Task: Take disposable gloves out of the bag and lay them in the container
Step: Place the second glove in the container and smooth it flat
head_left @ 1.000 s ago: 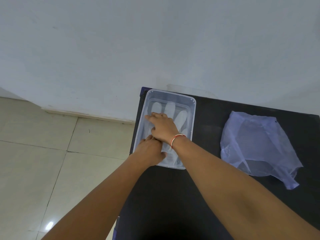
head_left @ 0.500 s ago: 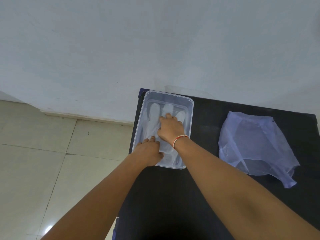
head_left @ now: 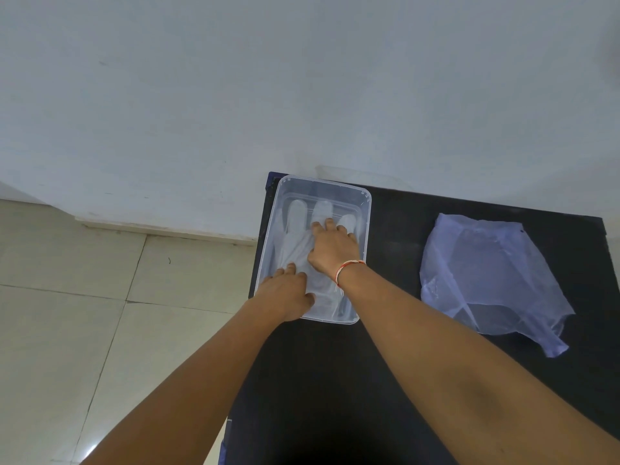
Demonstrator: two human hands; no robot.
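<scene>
A clear plastic container [head_left: 366, 209] sits at the far left corner of the black table [head_left: 385, 364]. Translucent white disposable gloves [head_left: 295, 226] lie flat inside it, fingers pointing to the wall. My right hand [head_left: 333, 250] lies palm down on the gloves, its fingers spread over the glove fingers. My left hand [head_left: 287, 293] presses flat on the cuff end near the container's front left corner. A crumpled, pale blue plastic bag [head_left: 486, 273] lies on the table to the right, apart from both hands.
A white wall rises directly behind the table. Beige tiled floor [head_left: 84, 313] lies beyond the table's left edge, which runs right beside the container. A red and white thread band is on my right wrist.
My right hand has slid forward along the gloves, from the palm area to the fingers. My left hand has stayed at the cuff end.
</scene>
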